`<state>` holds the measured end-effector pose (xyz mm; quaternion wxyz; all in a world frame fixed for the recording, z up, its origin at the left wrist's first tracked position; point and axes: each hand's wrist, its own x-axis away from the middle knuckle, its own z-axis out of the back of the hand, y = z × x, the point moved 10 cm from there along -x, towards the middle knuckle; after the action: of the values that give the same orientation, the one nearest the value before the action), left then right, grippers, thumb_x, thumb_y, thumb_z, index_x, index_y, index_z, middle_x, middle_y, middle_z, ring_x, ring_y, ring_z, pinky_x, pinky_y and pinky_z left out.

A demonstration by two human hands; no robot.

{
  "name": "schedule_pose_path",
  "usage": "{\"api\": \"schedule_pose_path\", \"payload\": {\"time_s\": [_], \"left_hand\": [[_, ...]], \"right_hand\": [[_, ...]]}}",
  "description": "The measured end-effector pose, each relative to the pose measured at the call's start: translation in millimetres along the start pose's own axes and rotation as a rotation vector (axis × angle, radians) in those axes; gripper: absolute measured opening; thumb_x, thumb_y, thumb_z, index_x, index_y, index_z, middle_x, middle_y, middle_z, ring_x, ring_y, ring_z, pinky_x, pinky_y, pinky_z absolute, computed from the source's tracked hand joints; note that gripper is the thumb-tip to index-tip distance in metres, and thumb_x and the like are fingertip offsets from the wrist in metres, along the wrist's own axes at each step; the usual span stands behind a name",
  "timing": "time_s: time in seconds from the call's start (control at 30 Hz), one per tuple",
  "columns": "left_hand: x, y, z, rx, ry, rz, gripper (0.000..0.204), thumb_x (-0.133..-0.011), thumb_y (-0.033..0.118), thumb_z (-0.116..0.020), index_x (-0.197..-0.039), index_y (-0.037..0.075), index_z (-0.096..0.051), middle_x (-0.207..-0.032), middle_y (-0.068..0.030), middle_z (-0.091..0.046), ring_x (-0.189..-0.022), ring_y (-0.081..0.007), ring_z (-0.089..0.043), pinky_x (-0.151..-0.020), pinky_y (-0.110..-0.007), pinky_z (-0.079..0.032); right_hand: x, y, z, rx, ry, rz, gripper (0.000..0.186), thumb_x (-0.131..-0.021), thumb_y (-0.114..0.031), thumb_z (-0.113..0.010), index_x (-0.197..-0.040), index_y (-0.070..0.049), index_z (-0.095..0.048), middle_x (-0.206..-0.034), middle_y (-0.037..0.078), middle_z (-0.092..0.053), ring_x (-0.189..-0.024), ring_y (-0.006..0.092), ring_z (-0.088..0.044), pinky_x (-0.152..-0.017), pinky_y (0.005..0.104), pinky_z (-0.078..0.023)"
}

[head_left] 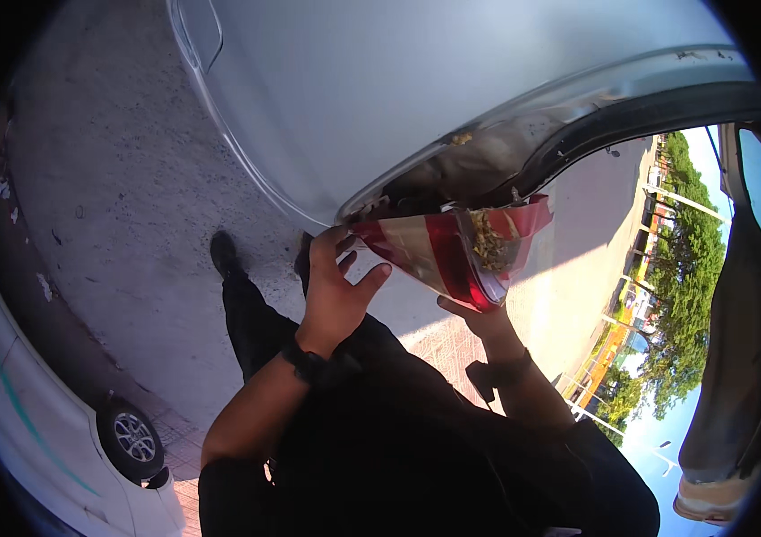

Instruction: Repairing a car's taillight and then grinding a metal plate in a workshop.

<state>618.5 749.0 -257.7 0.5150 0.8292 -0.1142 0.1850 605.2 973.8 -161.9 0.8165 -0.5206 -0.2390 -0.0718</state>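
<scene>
A red-and-tan plastic package (pixel 425 255) is held in front of me beside the edge of a silver car panel (pixel 371 80), with dry, leaf-like debris (pixel 492 242) on its right part. My right hand (pixel 479 318) grips the package from underneath at its lower right; its fingers are mostly hidden behind it. My left hand (pixel 344 291) is at the package's pointed left end, thumb apart and fingertips at that corner. Above the package, a dark recessed gap (pixel 434 179) along the panel's edge holds some dirt and dry bits.
A white car (pixel 31 412) with a wheel (pixel 130 438) stands at the lower left. My feet (pixel 224 251) are on grey pavement (pixel 112 179). A black rubber seal (pixel 568 148) curves along the car. Trees (pixel 684 268) and a sunlit road (pixel 604 242) show at the right.
</scene>
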Motion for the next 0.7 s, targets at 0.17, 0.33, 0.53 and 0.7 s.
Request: {"api": "schedule_pose_path", "payload": {"time_s": [0.17,0.33,0.53,0.7], "left_hand": [[-5,7,1,-0.012,0.021,-0.076,0.076,-0.077,0.004,-0.083,-0.138,0.000,-0.037,-0.137,-0.0141,-0.040,-0.128,-0.0290,-0.050,-0.105,-0.044,-0.048],[-2,4,5,-0.009,-0.012,-0.085,0.077,-0.076,0.001,-0.082,-0.138,0.002,-0.037,-0.137,-0.0139,-0.039,-0.129,-0.0296,-0.048,-0.106,-0.044,-0.046],[2,4,7,0.047,-0.048,-0.084,0.079,-0.073,-0.003,-0.082,-0.138,0.002,-0.038,-0.139,-0.0133,-0.037,-0.131,-0.0283,-0.045,-0.110,-0.045,-0.044],[4,7,9,0.012,-0.045,-0.066,0.075,-0.073,-0.005,-0.082,-0.135,0.001,-0.039,-0.137,-0.0132,-0.038,-0.132,-0.0281,-0.045,-0.111,-0.045,-0.043]], "right_hand": [[3,2,-1,0.003,-0.045,-0.013,0.095,-0.072,0.005,-0.085,-0.150,-0.005,-0.032,-0.149,0.015,-0.045,-0.131,0.0274,-0.052,-0.108,0.0423,-0.048],[19,2,-18,-0.493,-0.086,-0.062,0.080,-0.083,-0.005,-0.078,-0.151,-0.009,-0.037,-0.149,0.012,-0.046,-0.132,0.0240,-0.051,-0.111,0.0398,-0.044],[8,17,-16,-0.567,-0.066,-0.188,0.074,-0.087,-0.009,-0.075,-0.151,-0.009,-0.037,-0.148,0.012,-0.047,-0.131,0.0240,-0.051,-0.110,0.0399,-0.045],[15,31,-13,-0.670,-0.042,-0.322,0.068,-0.091,-0.012,-0.071,-0.150,-0.009,-0.038,-0.146,0.012,-0.047,-0.131,0.0240,-0.052,-0.108,0.0400,-0.046]]}}
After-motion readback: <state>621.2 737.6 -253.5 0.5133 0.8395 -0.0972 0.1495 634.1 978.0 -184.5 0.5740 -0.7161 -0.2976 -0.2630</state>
